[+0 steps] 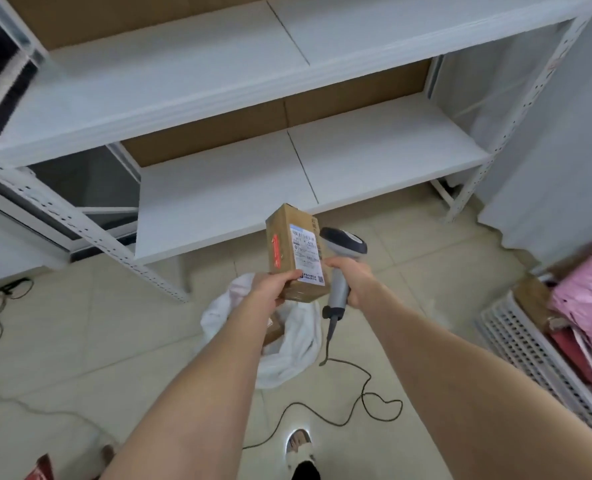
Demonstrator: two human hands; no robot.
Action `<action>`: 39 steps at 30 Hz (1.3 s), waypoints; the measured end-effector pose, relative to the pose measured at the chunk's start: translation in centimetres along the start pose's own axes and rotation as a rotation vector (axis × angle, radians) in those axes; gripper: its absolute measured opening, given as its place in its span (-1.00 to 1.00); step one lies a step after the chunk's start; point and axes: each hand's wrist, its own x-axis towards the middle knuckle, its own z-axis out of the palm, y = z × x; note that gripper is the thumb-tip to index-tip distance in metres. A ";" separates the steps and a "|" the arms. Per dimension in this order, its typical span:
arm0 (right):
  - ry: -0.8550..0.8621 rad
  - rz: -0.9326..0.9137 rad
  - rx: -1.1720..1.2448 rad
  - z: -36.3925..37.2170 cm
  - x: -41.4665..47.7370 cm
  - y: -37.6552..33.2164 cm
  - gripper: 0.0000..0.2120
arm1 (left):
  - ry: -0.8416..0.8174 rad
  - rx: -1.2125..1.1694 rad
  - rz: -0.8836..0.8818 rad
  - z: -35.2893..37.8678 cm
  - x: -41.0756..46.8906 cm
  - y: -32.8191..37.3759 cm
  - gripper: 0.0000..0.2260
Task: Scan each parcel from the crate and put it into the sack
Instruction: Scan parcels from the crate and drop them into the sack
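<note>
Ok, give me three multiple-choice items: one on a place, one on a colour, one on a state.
1. Where is the sack? A on a shelf; B on the floor; C hung on the wall.
2. What colour is the bagged parcel in the crate? A pink; B green; C black.
3. What is the left hand doing? A hanging idle; B pulling a cable; C holding a cardboard box.
Answers: B, it lies on the floor below the held box; A, pink shows above the crate's rim; C, its thumb lies over the label; the right hand grips the scanner.
</note>
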 end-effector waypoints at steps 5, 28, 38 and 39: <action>-0.038 0.046 -0.038 6.4 7.6 2.9 -0.89 | 0.131 0.022 -0.042 -5.3 8.7 -2.0 -0.64; -0.223 0.238 -0.127 11.4 49.4 33.2 -0.87 | 0.430 0.613 -0.013 -4.7 47.9 -27.9 -0.40; -0.115 0.152 -0.202 9.1 56.1 38.3 -0.67 | 0.412 0.968 0.028 -4.0 52.4 -29.4 -0.20; -0.074 0.128 -0.235 8.2 56.3 38.0 -0.62 | 0.405 0.991 0.032 -3.7 52.3 -29.3 -0.19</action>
